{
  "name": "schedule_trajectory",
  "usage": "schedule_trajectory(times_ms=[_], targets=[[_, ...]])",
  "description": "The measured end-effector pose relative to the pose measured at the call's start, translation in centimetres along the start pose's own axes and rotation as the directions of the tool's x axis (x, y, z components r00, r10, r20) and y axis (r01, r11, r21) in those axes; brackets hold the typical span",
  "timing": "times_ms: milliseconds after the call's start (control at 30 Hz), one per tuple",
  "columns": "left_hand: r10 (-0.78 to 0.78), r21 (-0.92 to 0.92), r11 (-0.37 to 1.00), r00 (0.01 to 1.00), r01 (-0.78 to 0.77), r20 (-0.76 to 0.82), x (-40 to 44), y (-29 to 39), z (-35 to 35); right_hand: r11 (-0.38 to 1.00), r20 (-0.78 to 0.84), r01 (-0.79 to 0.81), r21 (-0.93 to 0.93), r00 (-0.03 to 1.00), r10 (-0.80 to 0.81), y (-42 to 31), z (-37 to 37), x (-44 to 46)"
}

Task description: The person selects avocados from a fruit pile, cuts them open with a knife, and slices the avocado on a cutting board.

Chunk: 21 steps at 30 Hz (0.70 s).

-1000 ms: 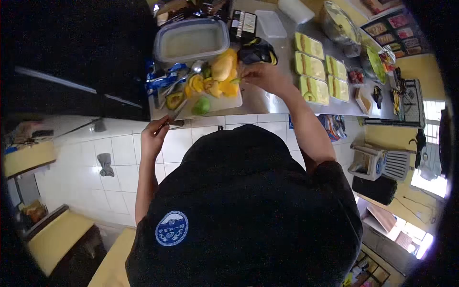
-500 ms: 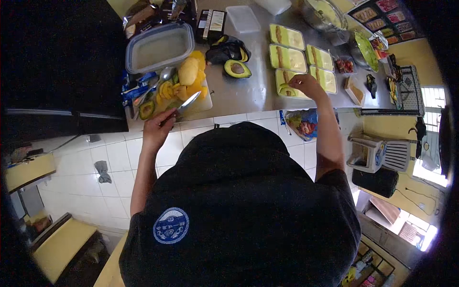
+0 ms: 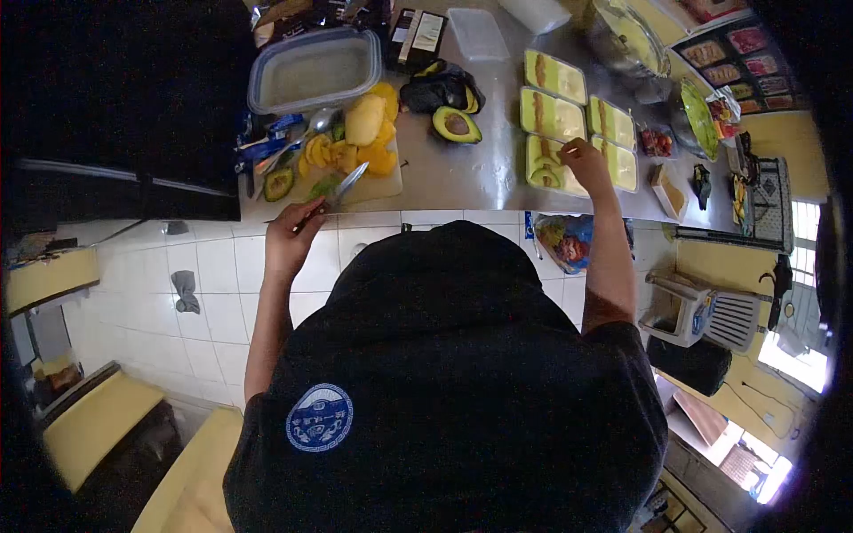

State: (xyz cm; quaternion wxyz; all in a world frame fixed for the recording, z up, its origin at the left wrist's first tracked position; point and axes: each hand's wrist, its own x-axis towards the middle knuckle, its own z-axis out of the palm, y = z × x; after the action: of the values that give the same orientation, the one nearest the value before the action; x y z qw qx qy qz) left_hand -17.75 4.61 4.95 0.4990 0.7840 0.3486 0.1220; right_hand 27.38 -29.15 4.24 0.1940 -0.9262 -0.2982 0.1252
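Left hand (image 3: pixel 296 229) closed around knife (image 3: pixel 353 179), blade above cutting board (image 3: pixel 384 185) at worktop (image 3: pixel 453 182) front edge. Right hand (image 3: pixel 586 167) bunched over dessert tray (image 3: pixel 530 162) near that edge, pinch indeterminable; avocado slice (image 3: pixel 545 177) inside, left of fingertips.

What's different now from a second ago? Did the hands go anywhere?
The right hand moved to the right, from the cutting board to over the nearest tray in the left row. Whether it let go of anything there is too small to tell. The left hand still holds the knife, and the big tub stayed put.
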Motion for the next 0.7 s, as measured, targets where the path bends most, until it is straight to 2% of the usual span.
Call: schedule_trajectory(times_ms=[67,100,167,200,233,300,367,400,433,467,533,600,633,700], targets=[[-0.017,-0.011,1.0,1.0,0.017,-0.022,-0.5,-0.4,-0.8,0.994,-0.007,-0.084,-0.069,0.996,0.083,-0.4,-0.2,0.4],[-0.027,-0.021,0.999,0.999,0.026,-0.037,-0.8,-0.6,-1.2,0.995,0.0,-0.076,-0.07,0.997,0.076,-0.2,-0.3,0.6],[-0.024,-0.077,0.997,0.997,0.019,-0.073,-1.1,-1.5,-1.5,0.997,-0.177,0.042,-0.072,0.983,-0.054,-0.6,-0.1,0.9],[-0.017,-0.127,0.992,0.994,0.003,-0.109,-1.3,-1.7,-2.1,0.996,-0.167,0.049,-0.074,0.984,-0.061,-3.1,-0.7,0.5],[-0.022,-0.064,0.998,0.99,0.013,-0.142,-1.7,-1.6,-2.4,0.996,-0.198,0.066,-0.06,0.977,-0.076,-4.4,-0.2,0.7],[0.116,0.119,0.988,0.977,-0.096,-0.18,-1.9,-3.3,-3.2,0.999,-0.091,0.032,0.037,0.995,-0.029,-10.6,0.5,0.4],[0.16,0.233,0.966,0.97,-0.115,-0.184,-2.5,-2.7,-4.0,0.951,-0.007,0.231,0.204,0.972,-0.234,-15.3,3.7,0.6],[0.126,0.306,0.95,0.975,-0.065,-0.184,-2.6,-2.7,-4.1,0.896,0.008,0.397,0.201,0.913,-0.407,-19.2,4.9,-0.3],[0.059,0.311,0.95,0.984,-0.004,-0.169,-2.8,-2.4,-4.3,0.855,0.011,0.508,0.106,0.859,-0.512,-22.1,6.8,-1.0],[0.107,0.326,0.944,0.979,-0.044,-0.176,-2.9,-3.0,-4.2,0.746,0.086,0.626,0.227,0.75,-0.655,-23.6,9.5,0.1],[0.153,0.34,0.937,0.97,-0.081,-0.189,-2.3,-4.2,-4.1,0.583,0.034,0.802,0.131,0.584,-0.811,-28.4,12.9,-1.3],[0.274,0.486,0.859,0.946,-0.161,-0.171,-1.8,-4.6,-4.2,0.659,0.253,0.75,-0.059,0.65,-0.717,-32.5,16.0,-1.5],[0.271,0.487,0.859,0.946,-0.155,-0.176,-1.7,-4.6,-4.3,0.655,0.254,0.754,-0.056,0.645,-0.721,-33.8,16.7,-2.3],[0.182,0.429,0.898,0.971,-0.099,-0.157,-1.3,-4.1,-4.3,0.851,0.416,0.524,-0.029,0.781,-0.466,-36.2,16.3,-4.2]])
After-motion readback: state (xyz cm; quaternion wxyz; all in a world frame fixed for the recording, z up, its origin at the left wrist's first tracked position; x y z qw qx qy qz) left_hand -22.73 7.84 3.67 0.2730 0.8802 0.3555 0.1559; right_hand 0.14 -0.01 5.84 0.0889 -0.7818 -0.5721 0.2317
